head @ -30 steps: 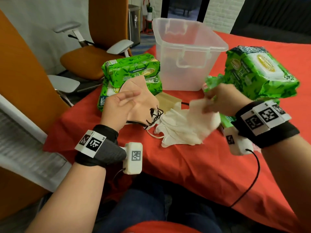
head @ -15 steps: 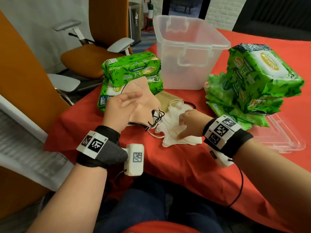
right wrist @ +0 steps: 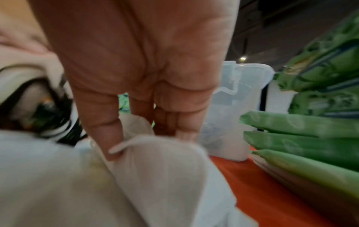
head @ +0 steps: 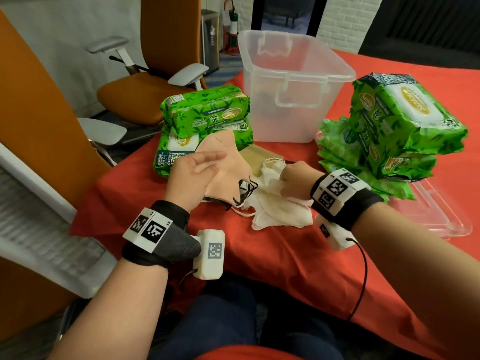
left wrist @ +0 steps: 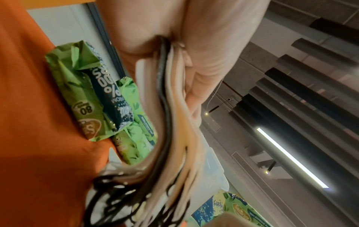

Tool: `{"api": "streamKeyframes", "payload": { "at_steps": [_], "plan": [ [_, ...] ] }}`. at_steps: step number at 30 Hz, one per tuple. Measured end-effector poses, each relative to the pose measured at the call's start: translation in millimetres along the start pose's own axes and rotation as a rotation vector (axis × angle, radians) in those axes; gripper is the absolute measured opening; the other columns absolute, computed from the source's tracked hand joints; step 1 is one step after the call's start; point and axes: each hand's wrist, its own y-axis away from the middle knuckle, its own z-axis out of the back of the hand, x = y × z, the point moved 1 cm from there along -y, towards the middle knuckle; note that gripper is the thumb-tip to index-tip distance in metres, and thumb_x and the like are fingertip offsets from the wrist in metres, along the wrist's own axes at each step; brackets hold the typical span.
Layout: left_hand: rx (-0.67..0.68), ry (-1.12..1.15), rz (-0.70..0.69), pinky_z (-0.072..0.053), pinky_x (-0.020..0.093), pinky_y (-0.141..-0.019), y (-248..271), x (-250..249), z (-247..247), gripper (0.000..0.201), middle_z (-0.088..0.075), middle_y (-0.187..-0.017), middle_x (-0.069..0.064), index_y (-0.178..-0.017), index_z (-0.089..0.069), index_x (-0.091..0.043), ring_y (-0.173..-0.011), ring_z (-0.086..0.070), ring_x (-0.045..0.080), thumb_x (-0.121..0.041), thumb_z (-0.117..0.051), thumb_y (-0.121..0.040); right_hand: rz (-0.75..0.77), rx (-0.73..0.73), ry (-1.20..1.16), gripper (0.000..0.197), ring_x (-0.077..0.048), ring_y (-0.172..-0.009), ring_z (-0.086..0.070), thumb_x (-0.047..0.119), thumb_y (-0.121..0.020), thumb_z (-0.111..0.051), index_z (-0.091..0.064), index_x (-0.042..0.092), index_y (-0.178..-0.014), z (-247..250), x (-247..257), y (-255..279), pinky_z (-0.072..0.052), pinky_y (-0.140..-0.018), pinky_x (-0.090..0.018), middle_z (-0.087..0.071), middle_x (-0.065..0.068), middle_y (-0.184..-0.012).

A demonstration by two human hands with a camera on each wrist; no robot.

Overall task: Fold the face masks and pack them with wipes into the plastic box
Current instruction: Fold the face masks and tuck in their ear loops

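My left hand (head: 197, 172) grips a stack of folded masks (head: 228, 175), peach on top, with black ear loops hanging from its right end. The left wrist view shows thumb and fingers (left wrist: 204, 76) clamped on the stack's layered edge (left wrist: 174, 122). My right hand (head: 293, 181) lies on a pile of white masks (head: 275, 214) on the red cloth. There its fingers (right wrist: 104, 138) pinch the edge of a white mask (right wrist: 155, 169). The clear plastic box (head: 293, 74) stands open behind the hands. Green wipes packs are stacked at its left (head: 205, 113) and right (head: 405, 123).
A tan mask (head: 255, 157) lies between the peach stack and the box. The clear lid (head: 439, 219) lies flat under the right wipes stack. The red table's (head: 285, 268) near edge is by my lap. Orange office chairs (head: 135, 94) stand off its left side.
My right hand has come down from beside the right wipes stack, bringing a white mask onto the white pile, and now stays there. My left hand has kept still with its stack.
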Motion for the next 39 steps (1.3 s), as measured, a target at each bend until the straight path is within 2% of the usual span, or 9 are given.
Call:
{"api": "streamKeyframes", "payload": {
  "at_steps": [6, 10, 15, 19, 22, 25, 28, 31, 39],
  "plan": [
    [0.048, -0.111, 0.016, -0.038, 0.012, -0.094, 1.3, -6.0, -3.1, 0.019, -0.065, -0.112, -0.003, -0.101, -0.065, -0.024, -0.107, -0.057, 0.004, -0.014, -0.066, -0.084, -0.172, -0.453, -0.738, 0.024, -0.029, -0.063, -0.057, 0.019, -0.082, -0.060, -0.060, -0.003, -0.072, 41.0, -22.6, 16.2, -0.042, -0.055, -0.031, -0.058, -0.020, -0.070],
    [0.173, -0.056, -0.016, -0.039, 0.018, -0.099, 12.6, -26.8, -21.8, 0.053, -0.065, -0.108, -0.013, -0.103, -0.064, -0.030, -0.109, -0.057, 0.000, -0.060, -0.062, -0.059, -0.107, -0.485, -1.084, 0.023, -0.013, -0.040, -0.049, 0.022, -0.083, -0.061, -0.063, 0.001, -0.073, 48.3, 2.1, 27.5, -0.037, -0.041, -0.017, -0.056, -0.004, -0.054],
    [0.193, 0.128, -0.021, -0.051, 0.034, -0.093, 15.6, -34.7, -30.3, 0.036, -0.072, -0.100, -0.003, -0.101, -0.066, -0.027, -0.099, -0.066, 0.013, -0.038, -0.071, -0.067, 0.161, -0.299, -1.274, 0.040, -0.021, -0.061, -0.058, 0.032, -0.097, -0.043, -0.065, 0.001, -0.086, 46.6, 27.4, 33.4, -0.044, -0.055, -0.028, -0.066, -0.014, -0.081],
    [0.125, 0.186, 0.024, -0.048, 0.033, -0.095, 10.8, -28.0, -24.1, 0.028, -0.070, -0.105, -0.005, -0.109, -0.064, -0.015, -0.100, -0.062, 0.013, -0.012, -0.060, -0.081, 0.219, -0.306, -1.454, 0.017, -0.024, -0.061, -0.057, 0.013, -0.098, -0.041, -0.057, 0.015, -0.092, 43.7, 27.8, 34.2, -0.045, -0.059, -0.029, -0.062, -0.015, -0.079],
    [0.156, 0.206, 0.017, -0.042, 0.031, -0.103, 10.8, -27.0, -21.7, 0.037, -0.055, -0.132, 0.008, -0.123, -0.055, -0.005, -0.119, -0.054, 0.016, -0.004, -0.056, -0.086, 0.255, -0.414, -1.377, 0.036, -0.025, -0.058, -0.059, 0.001, -0.089, -0.053, -0.047, 0.030, -0.109, 40.3, 25.1, 32.4, -0.052, -0.056, -0.029, -0.062, -0.012, -0.072],
    [0.183, 0.234, 0.012, -0.044, 0.026, -0.101, 10.9, -28.9, -21.4, 0.039, -0.056, -0.127, 0.002, -0.124, -0.051, -0.012, -0.110, -0.057, 0.005, 0.005, -0.052, -0.089, 0.218, -0.552, -1.081, 0.052, -0.014, -0.058, -0.055, 0.007, -0.079, -0.068, -0.049, 0.038, -0.116, 42.5, 24.0, 29.8, -0.048, -0.064, -0.028, -0.056, -0.001, -0.069],
    [0.176, 0.270, -0.008, -0.048, 0.024, -0.091, 10.7, -29.1, -20.2, 0.042, -0.062, -0.111, -0.005, -0.120, -0.051, -0.017, -0.098, -0.061, 0.005, 0.006, -0.056, -0.085, 0.140, -0.678, -0.865, 0.041, -0.016, -0.075, -0.047, 0.018, -0.070, -0.077, -0.062, 0.031, -0.107, 44.6, 23.8, 27.6, -0.035, -0.072, -0.024, -0.047, -0.001, -0.085],
    [0.194, 0.288, -0.055, -0.045, 0.024, -0.098, 12.2, -28.1, -17.2, 0.058, -0.054, -0.127, -0.009, -0.124, -0.043, -0.032, -0.117, -0.054, 0.004, 0.005, -0.056, -0.082, 0.106, -0.754, -0.825, 0.035, -0.016, -0.084, -0.044, 0.020, -0.065, -0.082, -0.069, 0.017, -0.096, 43.7, 23.6, 27.7, -0.028, -0.065, -0.021, -0.044, -0.002, -0.093],
    [0.219, 0.337, -0.046, -0.045, 0.038, -0.099, 13.3, -28.3, -17.9, 0.052, -0.062, -0.116, -0.003, -0.117, -0.052, -0.033, -0.109, -0.058, 0.018, 0.001, -0.048, -0.077, 0.210, -0.781, -0.788, 0.025, -0.010, -0.067, -0.048, 0.012, -0.063, -0.081, -0.058, 0.017, -0.070, 43.3, 25.5, 29.4, -0.033, -0.063, -0.015, -0.049, 0.011, -0.069]
  ]
}}
